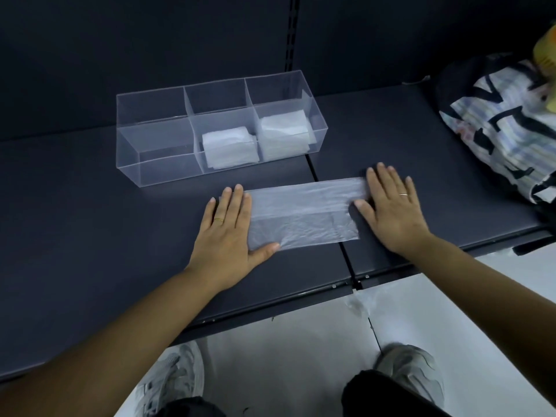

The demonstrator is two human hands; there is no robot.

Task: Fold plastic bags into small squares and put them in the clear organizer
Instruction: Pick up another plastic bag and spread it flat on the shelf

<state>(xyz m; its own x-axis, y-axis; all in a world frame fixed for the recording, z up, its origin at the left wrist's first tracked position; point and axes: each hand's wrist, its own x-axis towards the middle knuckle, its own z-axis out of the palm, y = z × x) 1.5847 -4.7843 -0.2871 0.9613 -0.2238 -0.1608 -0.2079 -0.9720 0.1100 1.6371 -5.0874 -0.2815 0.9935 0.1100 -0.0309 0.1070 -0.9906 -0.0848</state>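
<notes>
Flat betw. hands: plastic bag.

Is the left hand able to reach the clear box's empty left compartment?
Probably yes: the left hand rests flat on the plastic bag, just before the clear organizer; only bare shelf lies between.

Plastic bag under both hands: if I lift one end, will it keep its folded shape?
Probably not: the plastic bag is thin, translucent and wrinkled, so a lifted end should droop. It looks very light and may unfold, since the left hand and right hand press its ends flat. It could also slide on the smooth shelf.
</notes>
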